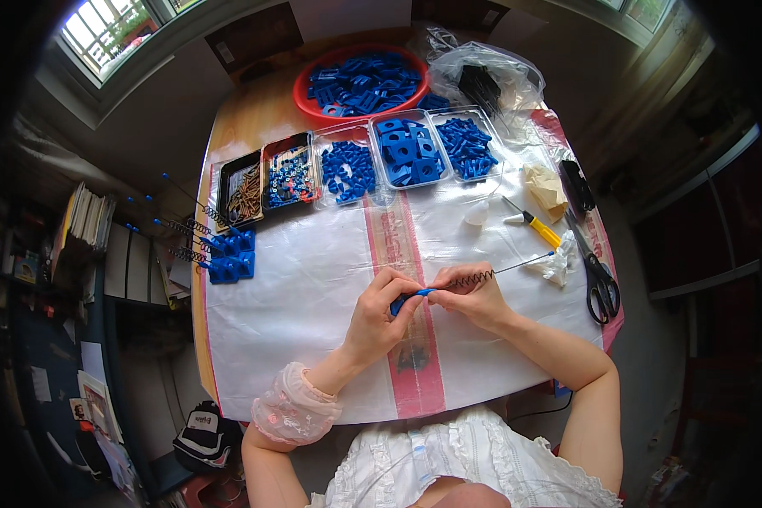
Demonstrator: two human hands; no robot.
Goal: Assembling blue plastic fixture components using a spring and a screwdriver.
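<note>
In the head view, over the table point(305, 305), the left hand point(379, 306) pinches a blue plastic piece point(398, 304), the right hand point(474, 298) a dark coiled wire point(483, 277). Both look light; the coil probably flexes, favouring a grip near the piece.

Table point(241, 118) is bearing white sheeting point(305, 254), red basin point(301, 95); trays point(376, 152) are standing just nearside of basin, scissors point(594, 264) lying nearer, right of it.
</note>
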